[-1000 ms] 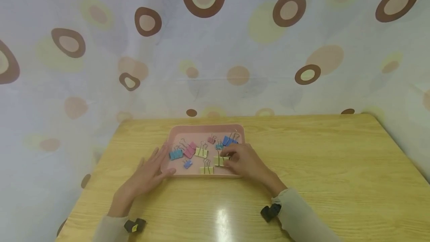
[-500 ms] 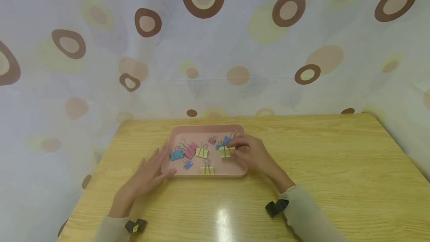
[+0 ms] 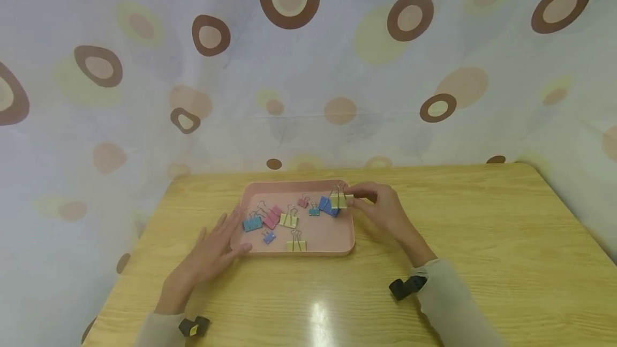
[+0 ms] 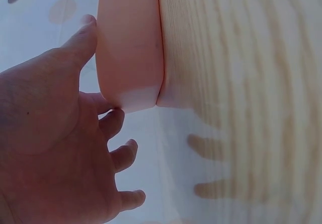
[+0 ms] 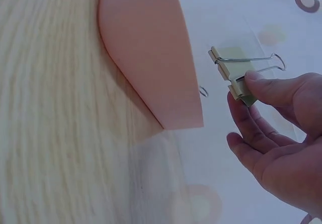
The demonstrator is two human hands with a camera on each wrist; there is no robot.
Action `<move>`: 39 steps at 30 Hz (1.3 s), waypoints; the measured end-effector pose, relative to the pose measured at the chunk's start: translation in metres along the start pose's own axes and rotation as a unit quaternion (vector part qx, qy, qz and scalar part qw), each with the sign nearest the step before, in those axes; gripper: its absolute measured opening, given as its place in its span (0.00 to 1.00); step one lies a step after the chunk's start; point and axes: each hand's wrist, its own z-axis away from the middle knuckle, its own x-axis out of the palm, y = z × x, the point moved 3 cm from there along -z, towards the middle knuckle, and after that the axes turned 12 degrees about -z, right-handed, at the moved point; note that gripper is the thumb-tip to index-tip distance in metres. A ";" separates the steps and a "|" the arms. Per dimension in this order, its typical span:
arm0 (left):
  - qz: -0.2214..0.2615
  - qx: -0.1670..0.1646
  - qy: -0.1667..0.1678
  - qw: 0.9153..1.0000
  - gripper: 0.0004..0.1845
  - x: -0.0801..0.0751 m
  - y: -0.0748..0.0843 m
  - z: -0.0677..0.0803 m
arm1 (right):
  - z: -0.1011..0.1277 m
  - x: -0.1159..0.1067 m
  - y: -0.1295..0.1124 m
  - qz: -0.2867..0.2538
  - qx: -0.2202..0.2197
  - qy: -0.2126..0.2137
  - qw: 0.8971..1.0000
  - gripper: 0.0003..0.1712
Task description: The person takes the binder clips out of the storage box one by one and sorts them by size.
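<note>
My right hand (image 3: 383, 209) pinches a yellow binder clip (image 3: 341, 201) between thumb and fingers, above the right end of a pink tray (image 3: 284, 253). The right wrist view shows this clip (image 5: 235, 70) in the air beside the tray wall (image 5: 146, 48), its wire handles toward the hand's side. My left hand (image 3: 209, 253) lies along the tray's left edge with fingers spread and thumb at the front rim. In the left wrist view its fingers (image 4: 126, 156) are extended around the tray's corner (image 4: 133, 90). A blue binder clip (image 3: 328, 206) is partly hidden behind the held clip.
Inside the tray are a teal clip (image 3: 252, 223), a pink clip (image 3: 271, 217), two yellow clips, one (image 3: 289, 220) farther back and one (image 3: 296, 246) by the front wall, plus several smaller clips. The wooden table (image 3: 482, 240) extends to the right; a patterned cloth (image 3: 299, 79) hangs behind.
My right hand has lifted the yellow binder clip off the tray's floor and carried it back and to the right, near the blue clip. The left hand stays at the tray's left edge.
</note>
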 end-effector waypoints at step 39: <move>0.004 -0.005 -0.005 1.000 0.45 -0.001 0.002 0.000 | -0.001 -0.066 0.062 -0.021 0.163 0.105 0.981 0.15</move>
